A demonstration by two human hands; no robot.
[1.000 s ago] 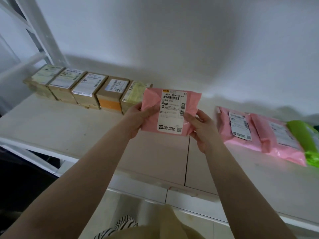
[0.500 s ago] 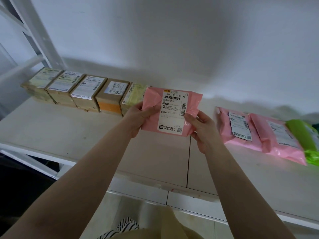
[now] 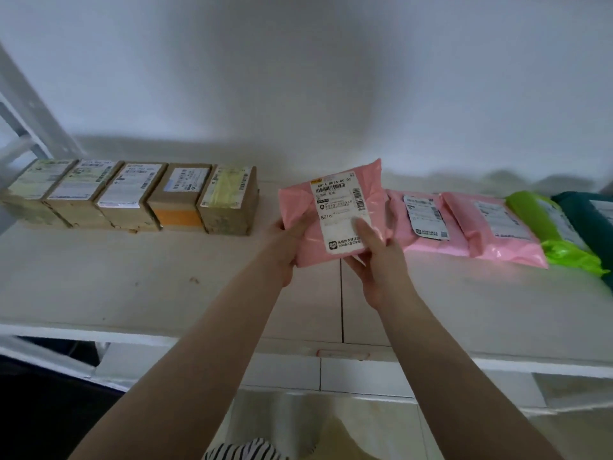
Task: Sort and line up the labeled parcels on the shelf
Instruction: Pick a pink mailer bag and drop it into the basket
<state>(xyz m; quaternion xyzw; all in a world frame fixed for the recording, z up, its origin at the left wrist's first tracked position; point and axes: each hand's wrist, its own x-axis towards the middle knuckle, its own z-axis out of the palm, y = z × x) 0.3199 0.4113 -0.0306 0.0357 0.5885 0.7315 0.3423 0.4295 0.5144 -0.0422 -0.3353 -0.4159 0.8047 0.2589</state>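
five cardboard boxes [image 3: 132, 197] stand side by side at the back left of the shelf [image 3: 166, 287], touching one another, labels up and facing the same way; that looks like the sorted row already made, boxes kept with boxes. right of them is a bare gap, and over it the left hand [image 3: 287, 242] grips the left edge of a pink mailer [image 3: 331, 217], thumb curled over the front. the mailer is held tilted, label toward the head camera, probably so its code can be read before a slot is chosen. the right hand [image 3: 374, 257] holds its lower right corner, fingers [image 3: 363, 232] lying across the label and thumb beneath. further right, two more pink mailers [image 3: 464, 224] lie flat and overlapping, then a green mailer [image 3: 547, 227] and a dark teal one [image 3: 587, 214] at the frame edge, soft bags grouped together. the held mailer seems bound for the spot beside them.
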